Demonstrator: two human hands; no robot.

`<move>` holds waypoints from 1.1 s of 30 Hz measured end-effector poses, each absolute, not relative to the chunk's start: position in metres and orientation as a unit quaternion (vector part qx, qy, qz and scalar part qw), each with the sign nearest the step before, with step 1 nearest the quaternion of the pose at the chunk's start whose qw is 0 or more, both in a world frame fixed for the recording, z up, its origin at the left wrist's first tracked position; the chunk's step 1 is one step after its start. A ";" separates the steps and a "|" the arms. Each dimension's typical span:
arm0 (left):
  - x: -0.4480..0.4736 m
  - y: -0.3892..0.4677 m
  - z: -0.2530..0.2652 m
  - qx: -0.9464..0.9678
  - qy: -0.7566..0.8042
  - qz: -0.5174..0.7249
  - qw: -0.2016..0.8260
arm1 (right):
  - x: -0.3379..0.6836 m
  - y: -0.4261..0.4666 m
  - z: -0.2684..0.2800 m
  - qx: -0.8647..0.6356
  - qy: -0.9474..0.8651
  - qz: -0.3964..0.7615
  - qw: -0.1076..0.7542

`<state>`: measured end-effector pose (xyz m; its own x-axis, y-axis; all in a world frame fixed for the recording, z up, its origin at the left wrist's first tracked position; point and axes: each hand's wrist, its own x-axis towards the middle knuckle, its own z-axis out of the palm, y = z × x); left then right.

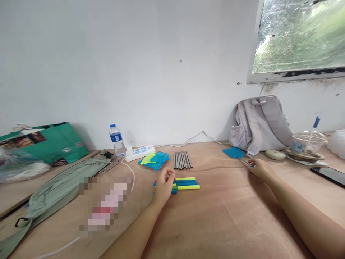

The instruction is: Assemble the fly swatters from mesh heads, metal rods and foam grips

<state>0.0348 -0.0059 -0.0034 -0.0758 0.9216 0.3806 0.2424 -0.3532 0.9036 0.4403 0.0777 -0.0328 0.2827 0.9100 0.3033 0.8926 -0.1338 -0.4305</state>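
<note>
Left hand (165, 183) curled over tubes (188, 187), can't tell if gripping; rods (181, 160) beyond. Blue paddle (234, 152) near bag (258, 124), right hand (260, 169) pinching its shaft end; light pinch, paddle flat, probably works best.

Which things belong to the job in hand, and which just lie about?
Likely in the job:
flat blue paddle with metal rod, in the right hand
blue and yellow-green tubes, by the left hand
silver metal rods
flat blue and yellow-green sheets, piled

Likely just lying about:
grey fabric backpack
clear plastic bottle, blue cap
white plastic power strip
flat black phone
</note>
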 end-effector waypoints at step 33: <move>-0.003 0.018 -0.007 0.568 0.598 0.557 0.097 | 0.231 0.102 -0.038 -0.480 -0.841 -0.022 0.247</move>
